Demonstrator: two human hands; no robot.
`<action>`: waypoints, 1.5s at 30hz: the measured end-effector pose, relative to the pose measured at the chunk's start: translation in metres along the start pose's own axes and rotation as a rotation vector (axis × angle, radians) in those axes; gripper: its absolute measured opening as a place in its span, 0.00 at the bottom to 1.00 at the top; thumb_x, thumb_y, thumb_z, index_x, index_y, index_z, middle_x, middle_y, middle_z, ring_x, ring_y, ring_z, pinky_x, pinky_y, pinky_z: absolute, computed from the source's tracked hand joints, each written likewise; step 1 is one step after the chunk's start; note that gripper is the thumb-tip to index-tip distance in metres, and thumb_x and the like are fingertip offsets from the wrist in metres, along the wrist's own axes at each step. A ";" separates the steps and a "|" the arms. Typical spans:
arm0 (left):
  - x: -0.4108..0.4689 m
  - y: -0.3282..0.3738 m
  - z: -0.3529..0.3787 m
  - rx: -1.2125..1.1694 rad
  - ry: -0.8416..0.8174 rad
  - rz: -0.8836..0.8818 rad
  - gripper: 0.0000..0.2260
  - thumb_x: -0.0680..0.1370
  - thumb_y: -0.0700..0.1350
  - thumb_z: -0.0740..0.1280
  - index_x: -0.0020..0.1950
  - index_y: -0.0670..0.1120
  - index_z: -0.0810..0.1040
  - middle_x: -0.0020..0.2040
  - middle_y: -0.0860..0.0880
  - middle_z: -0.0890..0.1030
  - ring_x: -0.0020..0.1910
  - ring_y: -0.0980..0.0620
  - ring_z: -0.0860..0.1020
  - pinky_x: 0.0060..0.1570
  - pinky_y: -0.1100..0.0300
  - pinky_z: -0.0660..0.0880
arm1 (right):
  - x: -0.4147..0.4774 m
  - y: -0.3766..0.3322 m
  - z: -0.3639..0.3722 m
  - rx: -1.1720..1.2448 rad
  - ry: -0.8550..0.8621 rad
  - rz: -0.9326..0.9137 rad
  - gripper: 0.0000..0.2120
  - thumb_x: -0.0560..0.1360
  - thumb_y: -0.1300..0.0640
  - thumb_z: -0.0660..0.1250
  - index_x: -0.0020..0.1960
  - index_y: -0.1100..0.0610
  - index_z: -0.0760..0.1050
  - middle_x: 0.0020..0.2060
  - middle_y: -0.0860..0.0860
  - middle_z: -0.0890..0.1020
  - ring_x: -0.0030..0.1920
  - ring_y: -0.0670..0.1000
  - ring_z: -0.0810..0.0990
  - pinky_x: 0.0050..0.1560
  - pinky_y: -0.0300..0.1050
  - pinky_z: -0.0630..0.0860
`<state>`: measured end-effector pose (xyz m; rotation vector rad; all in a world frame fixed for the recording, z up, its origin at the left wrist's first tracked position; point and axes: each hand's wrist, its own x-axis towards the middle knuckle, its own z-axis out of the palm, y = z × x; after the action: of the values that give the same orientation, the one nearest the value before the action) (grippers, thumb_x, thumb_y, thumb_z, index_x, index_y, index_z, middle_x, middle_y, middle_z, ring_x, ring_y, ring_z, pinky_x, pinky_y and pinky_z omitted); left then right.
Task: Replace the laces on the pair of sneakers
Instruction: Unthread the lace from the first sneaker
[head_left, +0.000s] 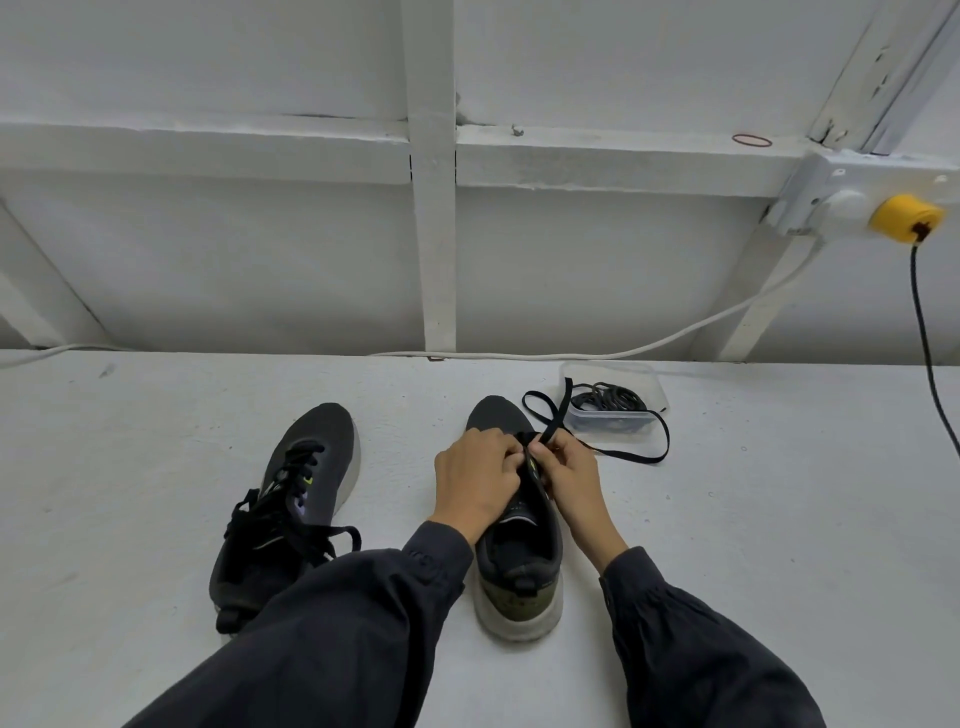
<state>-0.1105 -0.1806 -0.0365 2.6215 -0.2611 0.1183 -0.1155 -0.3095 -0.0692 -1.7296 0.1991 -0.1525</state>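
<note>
Two dark sneakers stand on the white table. The left sneaker (306, 493) is laced with black laces whose ends hang loose. On the right sneaker (519, 551), both hands work at the front eyelets. My left hand (475, 480) curls its fingers on the shoe's upper near the toe. My right hand (569, 467) pinches a flat black lace (623, 457), which loops out over the table to the right and up past the toe. The eyelets are hidden by my fingers.
A clear plastic container (613, 415) holding a coil of dark laces sits just beyond the right sneaker. A white cable (519, 356) runs along the table's back edge. A yellow plug (906, 217) with a black cord hangs at the far right.
</note>
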 end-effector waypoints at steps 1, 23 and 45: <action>0.000 0.001 0.000 0.002 0.002 -0.002 0.09 0.80 0.49 0.61 0.53 0.53 0.80 0.51 0.54 0.81 0.54 0.51 0.75 0.43 0.57 0.67 | 0.001 0.000 0.002 -0.043 0.016 -0.004 0.14 0.78 0.64 0.64 0.36 0.57 0.66 0.30 0.50 0.70 0.32 0.47 0.67 0.36 0.44 0.65; -0.003 0.000 0.005 -0.059 0.090 -0.026 0.08 0.79 0.53 0.64 0.53 0.57 0.82 0.48 0.53 0.82 0.51 0.52 0.78 0.44 0.58 0.69 | -0.002 -0.001 0.010 -0.175 0.062 -0.021 0.16 0.81 0.61 0.60 0.36 0.54 0.62 0.31 0.48 0.68 0.33 0.46 0.66 0.36 0.41 0.63; -0.011 -0.044 -0.005 -0.197 0.152 0.035 0.07 0.77 0.53 0.69 0.50 0.54 0.84 0.47 0.57 0.83 0.45 0.58 0.80 0.44 0.58 0.78 | -0.044 -0.020 0.009 0.046 -0.068 0.108 0.08 0.78 0.52 0.67 0.55 0.41 0.75 0.56 0.42 0.76 0.61 0.46 0.75 0.64 0.45 0.71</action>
<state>-0.1127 -0.1388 -0.0540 2.3986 -0.2524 0.2875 -0.1557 -0.2880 -0.0504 -1.6712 0.2368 -0.0186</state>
